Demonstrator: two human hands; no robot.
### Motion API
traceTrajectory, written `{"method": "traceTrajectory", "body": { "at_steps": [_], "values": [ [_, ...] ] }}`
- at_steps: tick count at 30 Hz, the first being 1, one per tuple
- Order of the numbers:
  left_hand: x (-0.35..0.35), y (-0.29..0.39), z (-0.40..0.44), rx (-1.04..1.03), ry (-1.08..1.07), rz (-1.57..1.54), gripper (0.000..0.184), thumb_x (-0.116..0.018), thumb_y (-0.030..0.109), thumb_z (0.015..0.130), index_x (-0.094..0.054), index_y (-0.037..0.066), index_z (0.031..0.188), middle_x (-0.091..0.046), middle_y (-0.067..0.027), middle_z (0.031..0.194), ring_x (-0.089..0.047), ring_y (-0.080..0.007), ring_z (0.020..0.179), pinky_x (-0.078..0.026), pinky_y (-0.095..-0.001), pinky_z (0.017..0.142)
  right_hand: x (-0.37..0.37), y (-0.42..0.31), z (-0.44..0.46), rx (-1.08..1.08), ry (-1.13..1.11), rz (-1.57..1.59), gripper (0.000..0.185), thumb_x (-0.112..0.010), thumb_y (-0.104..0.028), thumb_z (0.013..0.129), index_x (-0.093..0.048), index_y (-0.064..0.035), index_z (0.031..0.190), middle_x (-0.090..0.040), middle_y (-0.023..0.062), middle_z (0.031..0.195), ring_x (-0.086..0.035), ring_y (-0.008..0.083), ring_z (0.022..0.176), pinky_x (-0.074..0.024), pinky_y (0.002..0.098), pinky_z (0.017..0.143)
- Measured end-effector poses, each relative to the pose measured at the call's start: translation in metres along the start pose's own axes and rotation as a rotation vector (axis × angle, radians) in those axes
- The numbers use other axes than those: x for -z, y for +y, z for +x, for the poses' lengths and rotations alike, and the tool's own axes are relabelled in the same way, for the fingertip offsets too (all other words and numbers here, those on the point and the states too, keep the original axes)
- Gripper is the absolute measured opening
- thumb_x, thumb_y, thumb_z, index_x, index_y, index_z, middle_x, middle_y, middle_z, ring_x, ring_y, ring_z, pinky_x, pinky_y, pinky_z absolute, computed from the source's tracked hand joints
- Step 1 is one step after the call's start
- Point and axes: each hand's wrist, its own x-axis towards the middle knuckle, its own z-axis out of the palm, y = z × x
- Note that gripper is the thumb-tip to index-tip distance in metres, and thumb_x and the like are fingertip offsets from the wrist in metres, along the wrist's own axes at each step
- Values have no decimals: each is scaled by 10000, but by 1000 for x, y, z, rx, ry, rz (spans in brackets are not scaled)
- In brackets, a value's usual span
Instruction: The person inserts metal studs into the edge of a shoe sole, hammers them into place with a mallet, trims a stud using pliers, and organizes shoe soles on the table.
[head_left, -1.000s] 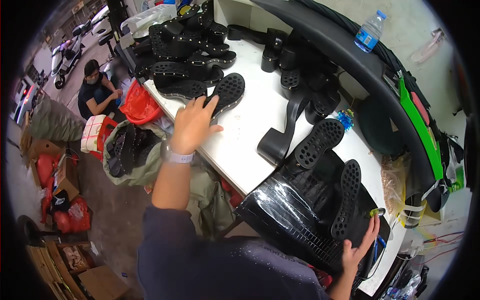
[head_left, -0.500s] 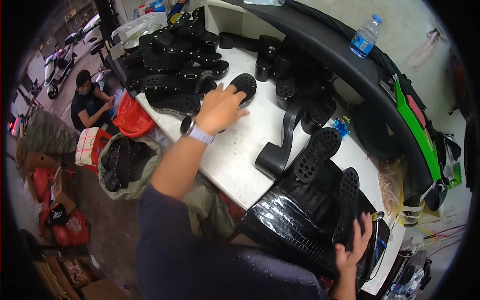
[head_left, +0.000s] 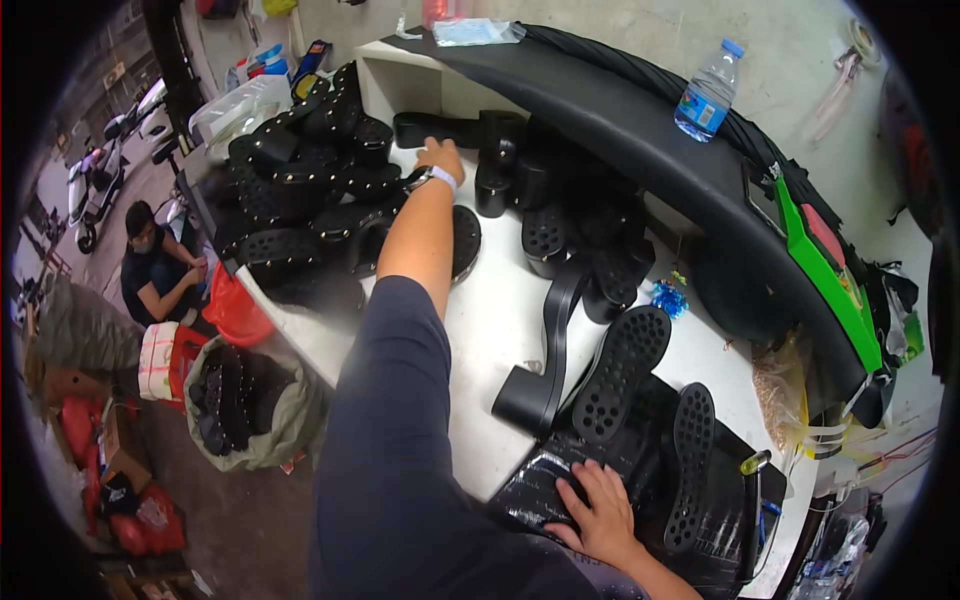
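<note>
My left hand (head_left: 440,160) is stretched to the back of the white table, fingers apart, beside a black heeled shoe sole (head_left: 440,128). Whether its fingertips touch that sole I cannot tell. Below my forearm, another dark sole (head_left: 466,243) shows partly. With fingers spread, my right hand (head_left: 600,510) lies on a shiny black taped surface (head_left: 535,487), holding nothing. Near it are a sole with round holes (head_left: 622,375) and a second holed sole (head_left: 690,465). A block-heeled black sole (head_left: 545,365) lies on its side just beyond.
Studded black shoe parts (head_left: 300,170) are piled at the left, and more soles (head_left: 590,220) at the back right. A water bottle (head_left: 710,90) stands on the black padded ledge (head_left: 600,110). A sack (head_left: 240,440) and a seated person (head_left: 155,270) are on the left.
My left hand has moved away from the round-holed sole towards the table's back. My right hand has left the rightmost sole and shifted left onto the black taped surface. The view has turned slightly.
</note>
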Motion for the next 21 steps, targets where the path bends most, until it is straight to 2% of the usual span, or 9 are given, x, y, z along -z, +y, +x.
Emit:
{"method": "traceTrajectory", "body": {
  "at_steps": [4, 6, 8, 9, 13, 16, 18, 19, 21],
  "values": [
    [-15, -33, 30, 26, 175, 25, 533, -631, 97, 753, -430, 87, 1247, -366, -226, 1323, -506, -450, 1118, -453, -490, 950, 0, 3, -1, -8, -44, 2, 588, -727, -411, 716, -603, -106, 1203, -520, 174, 1260, -484, 346, 1196, -355, 498, 1000],
    [-13, -41, 38, 70, 139, 47, 640, -631, 110, 773, -339, 81, 1342, -238, -231, 1457, -480, -465, 1173, -446, -484, 966, -4, 8, -3, -4, -50, -19, 556, -703, -404, 730, -607, -124, 1200, -526, 162, 1248, -486, 338, 1191, -359, 501, 993],
    [-13, -48, 49, 71, 105, 95, 708, -636, 141, 787, -275, 88, 1394, -166, -218, 1505, -467, -467, 1196, -442, -472, 976, -8, 10, -5, 1, -47, -69, 503, -668, -389, 757, -615, -148, 1195, -545, 143, 1231, -500, 319, 1179, -369, 485, 984],
    [-12, -49, 56, 93, 55, 122, 794, -638, 161, 796, -196, 126, 1455, -86, -177, 1549, -439, -460, 1231, -433, -491, 983, -11, 10, -6, -3, -12, -86, 425, -634, -332, 785, -630, -175, 1179, -571, 113, 1200, -518, 291, 1155, -383, 465, 972],
    [-26, -56, 74, 135, 23, 127, 917, -629, 152, 801, -52, 207, 1511, 0, -114, 1580, -390, -450, 1277, -403, -543, 994, -15, 13, -10, 16, -48, -162, 386, -607, -216, 773, -648, -206, 1156, -585, 87, 1179, -527, 266, 1128, -397, 450, 961],
    [-49, -67, 79, 45, 229, 114, 811, -607, 169, 822, -147, 152, 1490, -247, -122, 1493, -320, -436, 1312, -324, -555, 1060, -13, 11, -8, -6, -47, -113, 401, -598, -184, 763, -646, -206, 1161, -587, 86, 1172, -530, 272, 1117, -391, 450, 970],
    [-30, -62, 73, 0, 170, 240, 678, -565, 154, 850, -248, 100, 1447, -358, -143, 1378, -303, -407, 1327, -289, -569, 1071, -11, 8, -8, -4, -67, -162, 409, -655, -280, 763, -648, -189, 1162, -577, 94, 1182, -515, 279, 1134, -385, 457, 980],
    [-31, -64, 72, -58, 258, 253, 508, -518, 138, 876, -377, 78, 1361, -445, -158, 1292, -376, -368, 1277, -325, -565, 1028, -7, 4, -3, -41, -53, -118, 425, -672, -313, 758, -648, -184, 1162, -574, 97, 1186, -510, 280, 1140, -384, 460, 981],
    [-23, -62, 67, -31, 261, 260, 432, -499, 130, 883, -430, 81, 1307, -493, -158, 1242, -418, -351, 1225, -350, -550, 994, -7, 5, -2, -24, -52, -142, 510, -721, -429, 723, -651, -172, 1158, -566, 106, 1196, -494, 284, 1162, -382, 469, 981]
  ]
}}
